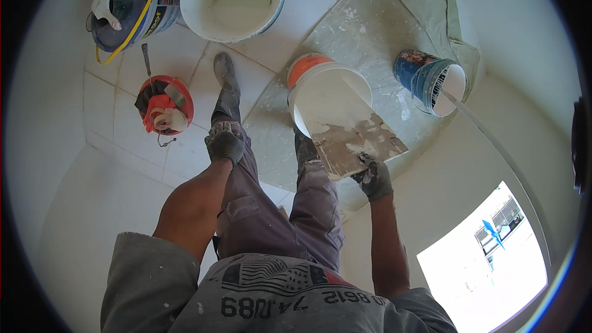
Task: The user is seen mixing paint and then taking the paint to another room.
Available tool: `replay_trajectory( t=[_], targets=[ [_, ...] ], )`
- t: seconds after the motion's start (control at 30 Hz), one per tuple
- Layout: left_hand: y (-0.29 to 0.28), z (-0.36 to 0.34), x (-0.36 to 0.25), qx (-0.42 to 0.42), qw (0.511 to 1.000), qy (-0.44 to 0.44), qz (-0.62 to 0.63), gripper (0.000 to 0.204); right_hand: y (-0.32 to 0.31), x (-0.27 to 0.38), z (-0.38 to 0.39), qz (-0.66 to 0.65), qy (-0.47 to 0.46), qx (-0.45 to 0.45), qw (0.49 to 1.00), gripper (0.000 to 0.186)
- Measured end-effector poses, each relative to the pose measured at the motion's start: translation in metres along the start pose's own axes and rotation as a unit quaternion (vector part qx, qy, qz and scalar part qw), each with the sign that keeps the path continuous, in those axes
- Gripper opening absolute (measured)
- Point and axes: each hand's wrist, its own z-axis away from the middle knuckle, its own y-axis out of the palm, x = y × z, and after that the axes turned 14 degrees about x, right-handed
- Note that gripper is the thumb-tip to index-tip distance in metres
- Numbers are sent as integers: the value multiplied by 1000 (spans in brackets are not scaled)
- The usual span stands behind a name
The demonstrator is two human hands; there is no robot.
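My right hand (374,177), in a dark glove smeared white, grips the near right corner of a flat brown board (354,142). White paste coats the far part of the board, which reaches over the mouth of a white bucket (298,106) with an orange side. Much of the bucket's opening is hidden by the board. My left hand (225,143), also in a dark glove, rests closed against my left trouser leg (243,166) near the knee. Whether its fingers hold anything cannot be made out.
A wide white tub (185,0) with a tool inside stands far ahead. Left of it is a blue-lidded bucket (126,31); a red bucket (190,108) of tools and tape sits nearer. On the right a blue can (410,77) stands on a grey sheet (351,31).
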Motion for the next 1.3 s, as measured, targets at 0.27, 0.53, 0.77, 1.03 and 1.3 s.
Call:
replay_trajectory(
  t=[0.27, 0.53, 0.77, 1.03, 1.3],
  targets=[
    [0, -2, -5, 3, 1000, 8, 19, 68, -25, 27, 109, -202, 56, -94, 973, 44],
    [2, -2, -1, 2, 1000, 9, 18, 67, -15, 46, 108, 47, 53, -38, 997, 45],
    [-3, 1, 0, 12, 1000, 10, 24, 67, -27, 35, 97, -119, 91, -96, 984, 44],
    [0, -2, 1, 16, 1000, 5, 20, 68, -29, 13, 52, 70, 47, -44, 995, 32],
    [3, -2, 1, 12, 1000, 15, 15, 70, -58, -48, -77, 483, -58, 66, 871, 47]
  ],
)
